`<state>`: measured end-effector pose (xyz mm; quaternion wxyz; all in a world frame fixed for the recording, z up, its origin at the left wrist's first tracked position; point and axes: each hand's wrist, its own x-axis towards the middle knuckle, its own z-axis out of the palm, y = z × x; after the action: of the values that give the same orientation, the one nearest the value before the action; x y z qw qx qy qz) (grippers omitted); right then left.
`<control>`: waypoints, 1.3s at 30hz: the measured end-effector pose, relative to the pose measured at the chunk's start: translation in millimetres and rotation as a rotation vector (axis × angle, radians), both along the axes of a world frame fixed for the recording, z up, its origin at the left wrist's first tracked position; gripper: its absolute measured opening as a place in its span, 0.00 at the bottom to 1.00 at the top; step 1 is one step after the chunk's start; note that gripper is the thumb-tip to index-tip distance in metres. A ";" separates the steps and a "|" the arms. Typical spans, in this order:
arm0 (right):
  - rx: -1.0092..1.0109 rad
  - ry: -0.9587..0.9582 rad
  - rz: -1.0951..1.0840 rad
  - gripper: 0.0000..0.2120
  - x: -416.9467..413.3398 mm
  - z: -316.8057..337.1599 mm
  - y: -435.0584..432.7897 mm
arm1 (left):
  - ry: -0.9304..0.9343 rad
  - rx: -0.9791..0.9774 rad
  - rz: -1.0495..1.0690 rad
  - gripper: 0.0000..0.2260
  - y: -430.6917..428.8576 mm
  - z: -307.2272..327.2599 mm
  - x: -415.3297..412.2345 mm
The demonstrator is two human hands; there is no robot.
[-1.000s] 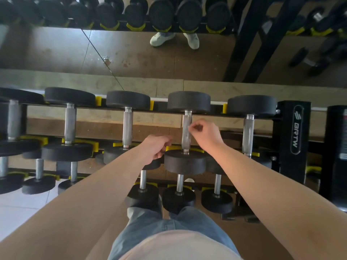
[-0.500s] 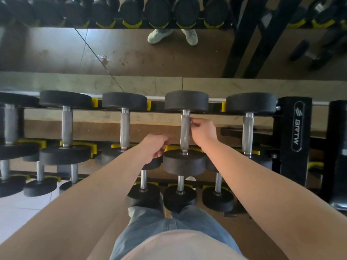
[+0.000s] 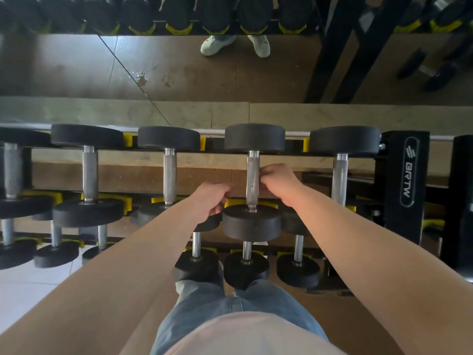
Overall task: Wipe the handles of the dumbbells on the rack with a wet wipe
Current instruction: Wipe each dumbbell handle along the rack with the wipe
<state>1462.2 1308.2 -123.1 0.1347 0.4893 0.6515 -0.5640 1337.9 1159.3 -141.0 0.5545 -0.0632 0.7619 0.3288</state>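
Black dumbbells with steel handles lie in a row on the top tier of the rack (image 3: 407,175). My right hand (image 3: 279,183) has its fingertips pinched against the right side of the fourth dumbbell's handle (image 3: 253,180), near its upper half. A small pale scrap, seemingly the wet wipe (image 3: 260,172), shows at those fingertips; most of it is hidden. My left hand (image 3: 212,198) hovers just left of the same handle's lower end with its fingers curled in, and nothing shows in it.
Neighbouring handles stand at left (image 3: 169,175) and at right (image 3: 341,175). Smaller dumbbells (image 3: 247,267) fill the lower tiers in front of my legs. A mirror behind the rack reflects shoes (image 3: 217,44). White floor tiles (image 3: 25,290) lie at the lower left.
My right hand has closed in on the handle and slid slightly down along it. The left hand has stayed beside the handle's lower end.
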 end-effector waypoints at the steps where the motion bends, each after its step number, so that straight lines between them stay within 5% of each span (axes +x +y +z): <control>1: 0.047 -0.081 0.168 0.08 6.3 0.3 -2.7 | 0.003 -0.003 -0.015 0.09 0.5 -0.8 0.0; 5: 0.042 -0.229 0.474 0.06 19.0 -3.4 -6.5 | 0.006 -0.006 -0.059 0.10 3.4 0.5 2.8; 12: -0.081 0.070 -0.225 0.14 -1.4 -4.4 10.5 | 0.015 -0.008 -0.042 0.09 4.1 -1.1 -2.0; 20: -0.072 -0.207 0.449 0.09 16.5 -7.6 2.0 | 0.000 0.003 -0.055 0.10 3.1 -3.1 -0.5; 26: -0.409 0.055 -0.269 0.15 -9.7 -38.1 22.3 | -0.008 0.003 -0.032 0.09 1.1 -6.0 0.8; 28: -0.511 0.137 -0.344 0.16 -9.0 -46.5 29.5 | -0.010 0.007 -0.022 0.08 -1.7 -9.3 0.0; 33: -0.595 0.146 -0.194 0.18 7.5 -52.6 23.9 | -0.021 -0.029 -0.057 0.10 -5.0 -11.8 -3.2; 39: -0.282 -0.149 0.434 0.12 7.3 -32.6 20.7 | -0.018 -0.028 -0.101 0.12 -3.5 -8.1 -3.8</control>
<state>1469.4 1329.0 -155.7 0.3666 0.3548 0.6445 -0.5696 1334.1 1155.7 -149.1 0.5763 -0.0354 0.7635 0.2892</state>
